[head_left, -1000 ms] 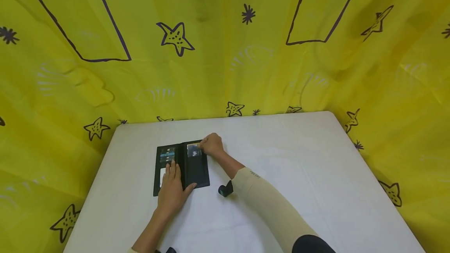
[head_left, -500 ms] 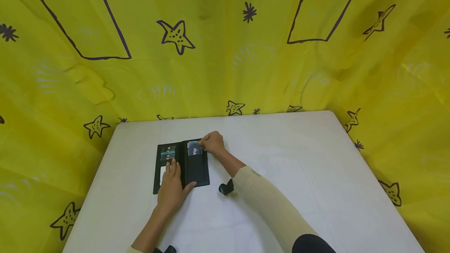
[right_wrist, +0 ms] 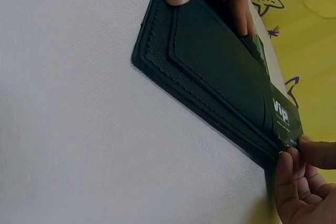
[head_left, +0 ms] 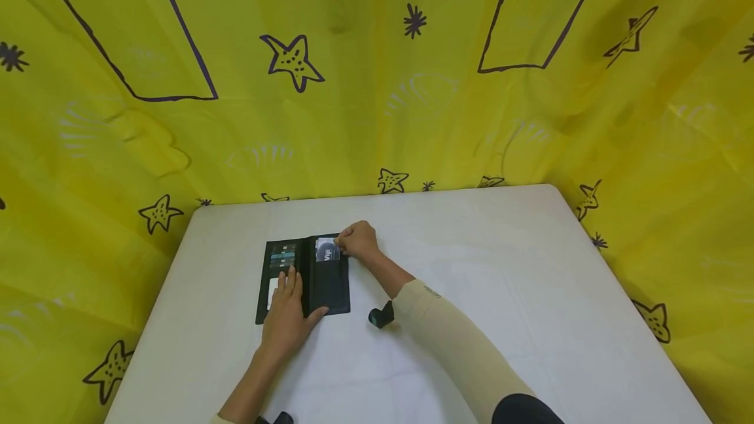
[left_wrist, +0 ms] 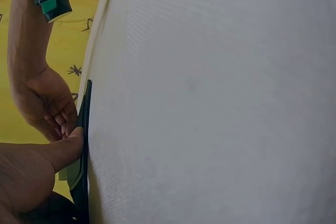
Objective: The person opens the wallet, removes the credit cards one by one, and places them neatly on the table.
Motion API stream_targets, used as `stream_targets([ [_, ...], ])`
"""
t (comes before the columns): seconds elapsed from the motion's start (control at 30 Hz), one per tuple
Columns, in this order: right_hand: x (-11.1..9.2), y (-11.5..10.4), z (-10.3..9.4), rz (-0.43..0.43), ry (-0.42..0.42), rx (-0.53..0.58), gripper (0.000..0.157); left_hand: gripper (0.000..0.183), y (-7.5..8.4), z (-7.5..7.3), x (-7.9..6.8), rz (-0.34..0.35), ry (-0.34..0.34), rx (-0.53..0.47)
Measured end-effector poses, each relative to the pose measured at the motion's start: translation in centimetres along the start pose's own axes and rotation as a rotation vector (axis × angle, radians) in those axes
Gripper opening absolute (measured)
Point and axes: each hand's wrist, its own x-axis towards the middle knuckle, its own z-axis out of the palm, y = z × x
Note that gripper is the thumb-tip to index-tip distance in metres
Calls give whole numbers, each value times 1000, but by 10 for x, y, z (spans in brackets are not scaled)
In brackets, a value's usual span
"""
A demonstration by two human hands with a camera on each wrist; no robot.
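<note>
VIP card point(head_left: 326, 251): pinched by right grip point(head_left: 358, 241); sliding step, seemingly; next needs straight alignment. Bifold wallet point(head_left: 330, 290): under left grip point(head_left: 285, 320), fingers extended.

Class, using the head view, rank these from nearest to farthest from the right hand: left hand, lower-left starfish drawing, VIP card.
1. VIP card: pinched by the right hand.
2. Left hand: lower left, on the wallet.
3. Starfish drawing: far left, on the curtain.

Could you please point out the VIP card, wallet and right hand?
VIP card point(right_wrist: 286, 118), right wrist view: its printed face.
Wallet point(head_left: 330, 287), head view: its right inner panel.
Right hand point(head_left: 359, 241), head view: the hand's middle.
</note>
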Motion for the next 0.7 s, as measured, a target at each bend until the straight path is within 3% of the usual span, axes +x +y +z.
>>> stream_targets([
  [0.27, 5, -1, -2, -17, 29, 27, 12, 97, -1, 1, 1, 0, 5, 1],
  [0.7, 12, -1, -6, 43, 36, 201, 10, 96, -1, 1, 1, 6, 14, 13],
])
